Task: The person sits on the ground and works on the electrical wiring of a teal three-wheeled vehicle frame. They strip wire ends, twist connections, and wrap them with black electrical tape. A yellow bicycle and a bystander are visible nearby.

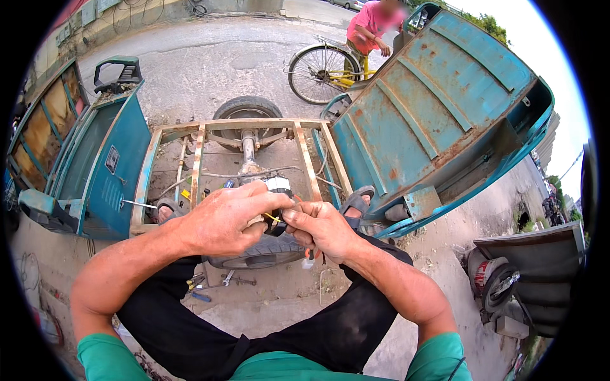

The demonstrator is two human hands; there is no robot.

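Both hands meet over the vehicle frame's middle. My left hand (232, 216) is closed, its forefinger stretched over toward the right fingertips; what its fingers hold is hidden. My right hand (321, 230) pinches thin wires; a short yellow wire (274, 218) runs between the hands and an orange one shows at the fingertips. Right behind and below them sits a round black and silver part (278, 185), partly covered by my fingers. A small white connector (308, 263) hangs under my right hand.
A rusty tan frame (198, 155) with an axle (248, 149) and wheels lies before me. A teal cargo body (419, 108) tilts up at right; a teal seat box (114, 171) stands left. Wrenches (228, 277) lie on the ground. A person in pink (372, 28) stands by a yellow bicycle (343, 81).
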